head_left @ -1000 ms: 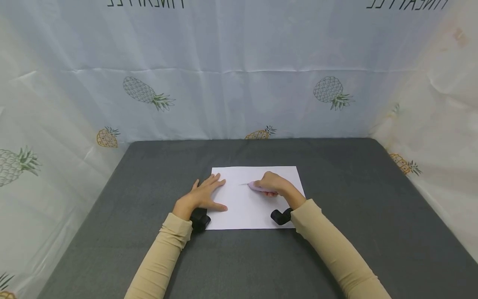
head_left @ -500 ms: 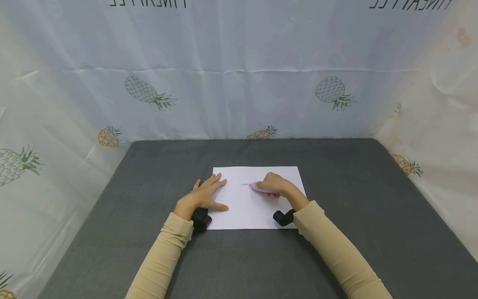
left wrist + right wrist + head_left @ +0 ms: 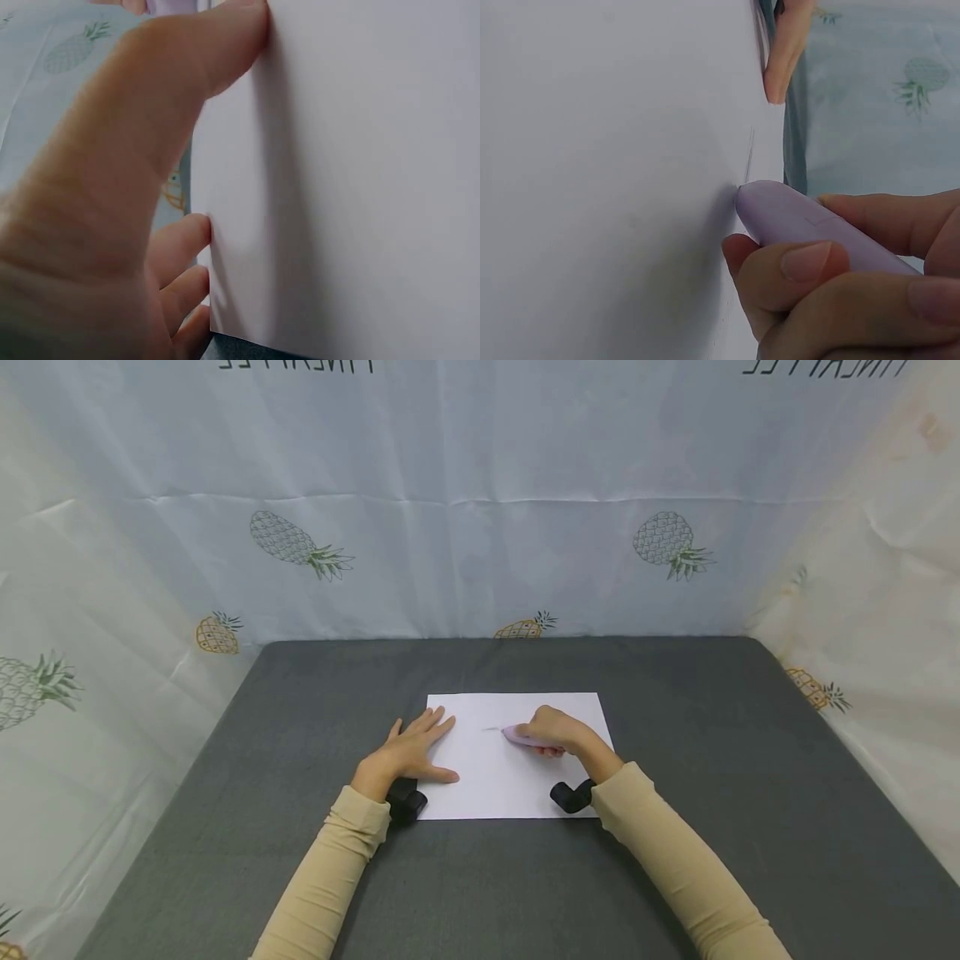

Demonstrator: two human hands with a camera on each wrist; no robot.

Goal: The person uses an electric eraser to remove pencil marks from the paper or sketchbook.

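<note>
A white sheet of paper (image 3: 487,789) lies on the dark table. Fingers spread and thumb out, my left hand (image 3: 408,752) rests on its left edge; the left wrist view shows the thumb (image 3: 232,37) touching the sheet. My right hand (image 3: 564,732) grips a lavender, smooth, round-nosed tool (image 3: 802,225), whose exact kind I cannot tell. Its small dark tip meets the paper right of the middle. A short thin line (image 3: 750,154) runs from that tip toward the left hand. Curled fingers (image 3: 840,300) hide the tool's rear part.
Dark grey cloth covers the table (image 3: 480,893). Behind and beside it hang pale curtains (image 3: 465,560) printed with pineapples. Each wrist carries a black camera mount, the right one (image 3: 572,796) hanging over the paper's lower right.
My right hand and the lavender tool have shifted slightly to the right along the paper, with the line trailing left of the tip. The left hand keeps its place on the sheet.
</note>
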